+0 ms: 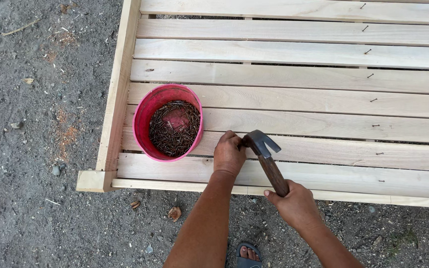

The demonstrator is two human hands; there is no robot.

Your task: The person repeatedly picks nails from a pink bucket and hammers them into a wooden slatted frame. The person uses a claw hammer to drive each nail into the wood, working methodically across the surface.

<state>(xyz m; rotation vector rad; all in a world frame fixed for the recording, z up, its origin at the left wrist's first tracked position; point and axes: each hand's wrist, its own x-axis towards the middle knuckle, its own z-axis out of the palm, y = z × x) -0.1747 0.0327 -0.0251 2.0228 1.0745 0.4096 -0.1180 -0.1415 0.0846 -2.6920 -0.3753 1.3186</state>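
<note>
Hammer (pixel 269 161) gripped beside red nail tub (pixel 145 126)

I see no labels, signs or screens here. The only thing close to a package is the round pink tub (pixel 143 128), an open container with no lid. It stands on the pale wooden slats near the frame's left edge, just to the left of my left hand (pixel 229 154) and not touching it. Its wall and rim are plain pink, with no sticker or print that I can make out. The inside is pink too, showing through at the middle of the bottom, and a heap of thin dark nails (pixel 174 128) lies loose around that bare patch.
</note>
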